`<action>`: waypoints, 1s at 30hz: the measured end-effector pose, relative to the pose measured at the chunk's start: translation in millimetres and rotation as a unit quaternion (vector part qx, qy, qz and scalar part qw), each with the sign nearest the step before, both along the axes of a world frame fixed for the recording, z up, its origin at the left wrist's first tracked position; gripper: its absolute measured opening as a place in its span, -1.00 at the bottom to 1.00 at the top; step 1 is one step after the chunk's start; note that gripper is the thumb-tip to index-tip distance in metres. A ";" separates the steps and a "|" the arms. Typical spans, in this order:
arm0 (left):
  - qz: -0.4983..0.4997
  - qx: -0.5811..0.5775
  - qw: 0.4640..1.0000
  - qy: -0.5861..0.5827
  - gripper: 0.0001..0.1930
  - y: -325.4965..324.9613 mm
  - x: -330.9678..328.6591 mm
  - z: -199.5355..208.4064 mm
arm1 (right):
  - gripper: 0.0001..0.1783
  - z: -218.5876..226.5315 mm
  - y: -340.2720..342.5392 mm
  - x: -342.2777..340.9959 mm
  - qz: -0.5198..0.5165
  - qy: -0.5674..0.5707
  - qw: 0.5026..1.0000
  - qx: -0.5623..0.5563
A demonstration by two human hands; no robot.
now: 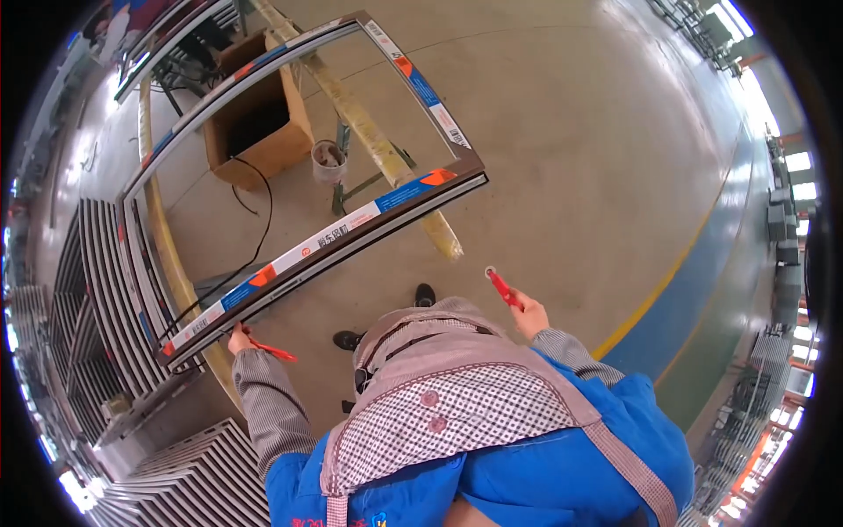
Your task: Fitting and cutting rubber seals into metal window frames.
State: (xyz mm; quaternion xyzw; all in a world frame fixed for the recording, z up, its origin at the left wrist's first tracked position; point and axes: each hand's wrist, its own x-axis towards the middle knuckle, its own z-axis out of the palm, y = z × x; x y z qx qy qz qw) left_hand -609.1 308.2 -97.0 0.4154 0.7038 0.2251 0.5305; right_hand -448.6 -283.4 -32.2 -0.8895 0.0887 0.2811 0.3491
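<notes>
My right hand (529,316) is closed around a red-handled tool (500,285) with a small round, wheel-like metal tip, held out over the floor. At the near left corner of a large window frame (338,230), my left hand (240,340) is closed by the frame's lower edge. A red tool, perhaps with a pair of handles (274,351), sticks out of that hand; its working end is hidden. The frame is dark brown, with blue, white and orange protective tape along its sides and no pane in it. It lies tilted across yellowish wrapped support bars (369,132).
Beneath the frame stand an open cardboard box (294,119) and a clear bucket (329,165); a black cable (269,206) hangs down. Stacked metal profiles (189,479) fill the left side. A yellow floor line (654,299) runs at right. Another person (114,35) is at far left.
</notes>
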 end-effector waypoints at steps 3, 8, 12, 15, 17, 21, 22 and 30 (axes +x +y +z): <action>0.025 -0.031 0.998 -0.053 -0.78 13.5 -8.3 -14.9 | -0.55 -22.2 -2.2 -1.7 0.044 -0.090 0.995 -0.022; -0.045 -0.014 0.999 0.023 -0.79 34.1 -29.7 -30.3 | -0.54 1.6 39.7 14.6 -0.072 -0.126 0.988 0.049; -0.204 0.020 0.966 0.158 -0.62 4.9 -12.6 11.9 | -0.64 -21.2 62.2 29.3 0.084 -0.319 0.944 -0.031; -0.153 -0.046 0.983 -0.087 -0.63 -8.7 -35.6 32.3 | -0.69 5.8 118.9 26.6 0.131 -0.340 0.930 0.046; -0.164 -0.061 0.965 -0.193 -0.67 -2.6 -79.2 35.6 | -0.70 5.3 160.2 13.0 0.123 -0.353 0.924 0.078; -0.196 -0.067 0.946 -0.249 -0.80 -13.5 -152.4 100.7 | -0.72 -2.5 256.1 -38.6 0.187 -0.468 0.858 0.098; -0.200 -0.065 0.943 -0.260 -0.81 -10.3 -183.3 105.8 | -0.70 2.8 289.9 -62.2 0.181 -0.403 0.888 0.126; -0.152 -0.084 0.959 -0.226 -0.83 25.5 -425.6 115.9 | -0.77 50.3 531.3 -229.3 0.102 -0.007 0.946 0.309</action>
